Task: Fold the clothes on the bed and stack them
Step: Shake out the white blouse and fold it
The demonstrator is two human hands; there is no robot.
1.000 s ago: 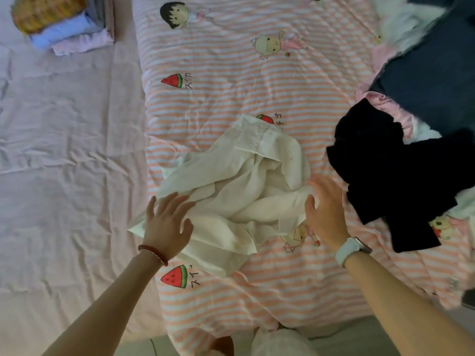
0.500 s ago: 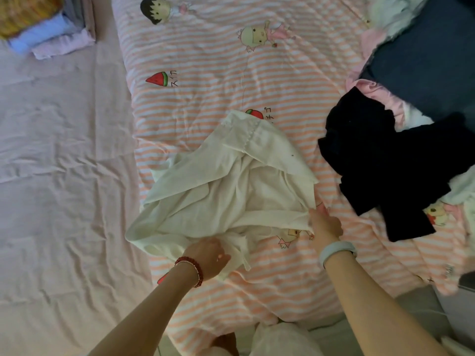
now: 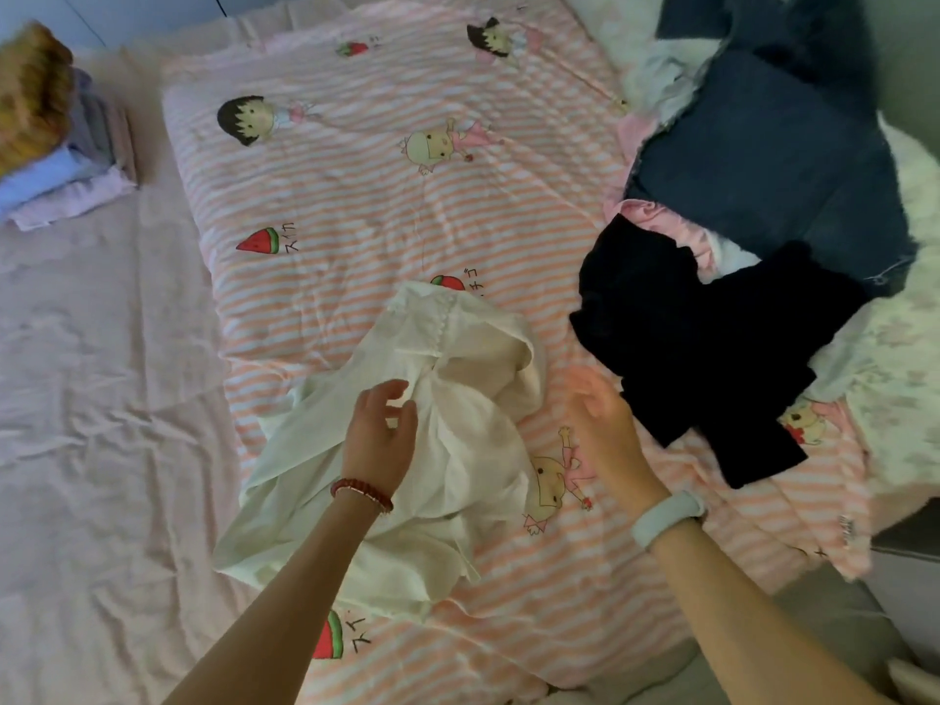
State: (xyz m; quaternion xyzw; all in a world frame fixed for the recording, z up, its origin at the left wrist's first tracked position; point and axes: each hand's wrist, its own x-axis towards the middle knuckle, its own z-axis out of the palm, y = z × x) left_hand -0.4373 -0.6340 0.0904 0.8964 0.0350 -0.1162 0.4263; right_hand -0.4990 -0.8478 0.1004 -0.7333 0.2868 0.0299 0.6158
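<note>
A crumpled cream-white garment [image 3: 458, 348] lies bunched on the pink striped blanket [image 3: 366, 195] in the middle of the bed. My left hand [image 3: 379, 435] hovers over its centre with fingers loosely curled, holding nothing that I can see. My right hand [image 3: 603, 424] is blurred, just right of the garment, fingers relaxed and apart from the cloth. A stack of folded clothes [image 3: 56, 160] sits at the far left. An unfolded pile at the right holds a black garment [image 3: 712, 348] and a dark blue one [image 3: 763, 165].
A plain pink sheet [image 3: 101, 399] covers the left half of the bed. White and pale pink clothes [image 3: 656, 221] poke out of the right pile. The bed's near edge runs along the bottom right, with grey floor [image 3: 839, 628] beyond.
Both hands let go of the white garment's near edge and lifted; the left moved up over its centre, the right moved out to its right side. The garment now lies more bunched.
</note>
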